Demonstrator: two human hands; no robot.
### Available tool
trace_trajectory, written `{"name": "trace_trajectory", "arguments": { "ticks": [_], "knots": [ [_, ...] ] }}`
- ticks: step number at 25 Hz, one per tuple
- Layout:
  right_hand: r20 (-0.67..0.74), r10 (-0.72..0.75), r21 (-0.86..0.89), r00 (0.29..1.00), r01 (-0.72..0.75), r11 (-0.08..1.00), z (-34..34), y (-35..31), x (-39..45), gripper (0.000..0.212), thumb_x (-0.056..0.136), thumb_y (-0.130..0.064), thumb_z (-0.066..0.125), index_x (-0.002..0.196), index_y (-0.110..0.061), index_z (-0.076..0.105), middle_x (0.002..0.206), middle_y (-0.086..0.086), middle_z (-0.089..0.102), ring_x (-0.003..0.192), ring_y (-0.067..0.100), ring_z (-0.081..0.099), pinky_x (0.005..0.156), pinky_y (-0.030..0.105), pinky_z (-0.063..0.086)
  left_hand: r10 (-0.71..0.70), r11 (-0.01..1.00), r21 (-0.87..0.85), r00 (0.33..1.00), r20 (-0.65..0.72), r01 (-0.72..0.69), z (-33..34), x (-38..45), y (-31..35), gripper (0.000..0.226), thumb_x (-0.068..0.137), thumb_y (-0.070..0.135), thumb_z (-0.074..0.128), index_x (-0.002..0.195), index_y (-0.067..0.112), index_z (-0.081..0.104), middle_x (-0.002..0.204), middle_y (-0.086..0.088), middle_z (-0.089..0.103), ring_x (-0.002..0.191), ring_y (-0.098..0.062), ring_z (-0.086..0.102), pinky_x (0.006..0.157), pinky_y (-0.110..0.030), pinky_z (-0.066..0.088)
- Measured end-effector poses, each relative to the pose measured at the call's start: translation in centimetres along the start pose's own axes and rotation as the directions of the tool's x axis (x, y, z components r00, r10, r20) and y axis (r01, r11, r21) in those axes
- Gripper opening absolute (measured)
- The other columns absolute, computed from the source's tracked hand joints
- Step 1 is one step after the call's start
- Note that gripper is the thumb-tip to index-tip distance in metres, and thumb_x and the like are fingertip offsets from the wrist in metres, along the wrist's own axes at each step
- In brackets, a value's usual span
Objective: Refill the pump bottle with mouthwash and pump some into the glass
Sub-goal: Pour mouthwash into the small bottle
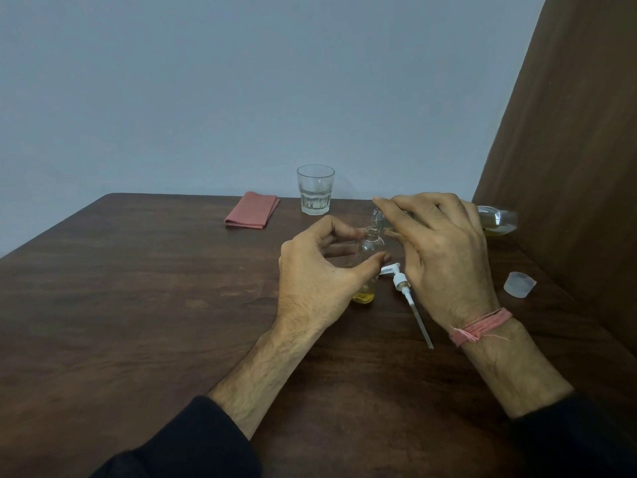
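The left hand (pixel 317 274) grips the small pump bottle (pixel 368 267) standing upright mid-table (pixel 138 288), a little yellow liquid at its bottom. The right hand (pixel 444 250) clasps the mouthwash bottle (pixel 496 220), tipped sideways with its mouth at the small bottle's neck; whether liquid flows is hard to tell. The pump (pixel 406 291) and cap (pixel 518 283) lie nearby. The glass (pixel 315 189) stands behind, beside a folded cloth (pixel 252 210).

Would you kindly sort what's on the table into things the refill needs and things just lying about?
In use: small bottle, mouthwash bottle, pump, glass, left hand, right hand.
Lying about: pink cloth, loose cap.
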State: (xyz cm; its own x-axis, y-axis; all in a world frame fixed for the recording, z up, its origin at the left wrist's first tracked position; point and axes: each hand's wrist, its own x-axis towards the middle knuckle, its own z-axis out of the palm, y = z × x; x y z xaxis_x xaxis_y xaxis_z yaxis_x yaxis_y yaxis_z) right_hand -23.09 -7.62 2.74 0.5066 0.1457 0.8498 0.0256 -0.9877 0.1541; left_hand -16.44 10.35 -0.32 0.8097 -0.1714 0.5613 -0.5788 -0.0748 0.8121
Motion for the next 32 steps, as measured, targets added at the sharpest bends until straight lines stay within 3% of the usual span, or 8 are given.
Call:
{"name": "trace_trajectory", "arguments": {
  "ticks": [32],
  "knots": [
    [-0.002,-0.008,0.010,1.000,0.008,1.000,-0.22,0.08,0.09,0.066,0.086,0.002,0.077,0.148,-0.017,0.066,0.130,0.002,0.072,0.118,0.033,0.061,0.102,0.049,0.041,-0.010,1.000,-0.021,1.000,0.003,0.010,0.13,0.02,-0.17,0.042,0.073,0.041,0.110,0.099,0.034,0.078,0.109,0.022,0.087,0.096,0.005,0.084,0.082,-0.033,0.073]
  ]
}}
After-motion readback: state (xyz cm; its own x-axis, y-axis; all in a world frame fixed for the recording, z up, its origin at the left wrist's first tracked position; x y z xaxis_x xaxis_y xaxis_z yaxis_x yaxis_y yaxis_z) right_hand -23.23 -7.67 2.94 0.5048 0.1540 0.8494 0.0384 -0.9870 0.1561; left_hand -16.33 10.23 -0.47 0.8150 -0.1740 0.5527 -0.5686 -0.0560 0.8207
